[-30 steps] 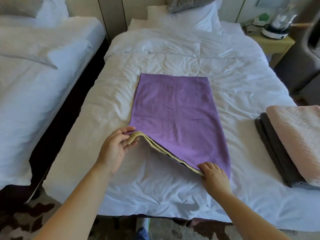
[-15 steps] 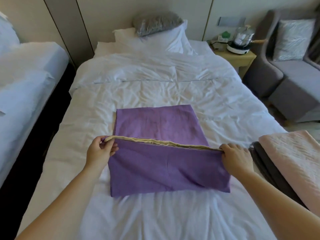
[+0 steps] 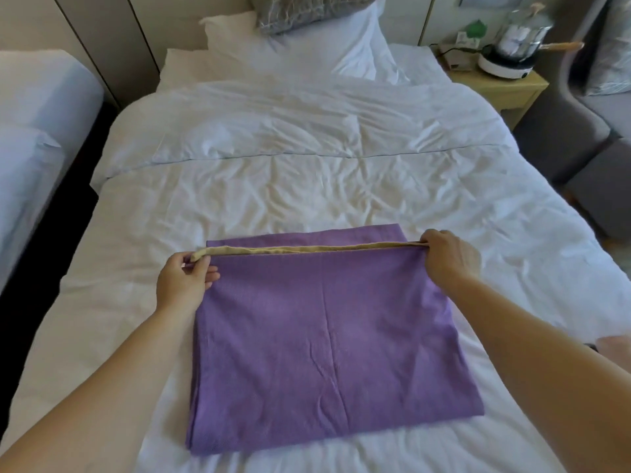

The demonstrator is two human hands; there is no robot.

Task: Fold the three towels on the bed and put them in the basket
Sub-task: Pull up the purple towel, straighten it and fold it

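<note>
A purple towel with a beige underside lies on the white bed, folded over on itself. Its doubled near edge is raised as a taut beige strip close to the far edge of the layer below. My left hand pinches the left end of that strip. My right hand pinches the right end. A sliver of the pink towel shows at the right edge, behind my right forearm. No basket is in view.
A second white bed stands to the left across a dark gap. White pillows and a grey cushion lie at the headboard. At the right are a wooden nightstand with a kettle and a grey armchair.
Both hands lifted the towel's near edge and carried it away from me over the far half, so the fold now nearly reaches the far edge. The view has shifted left, hiding most of the pink and grey towels.
</note>
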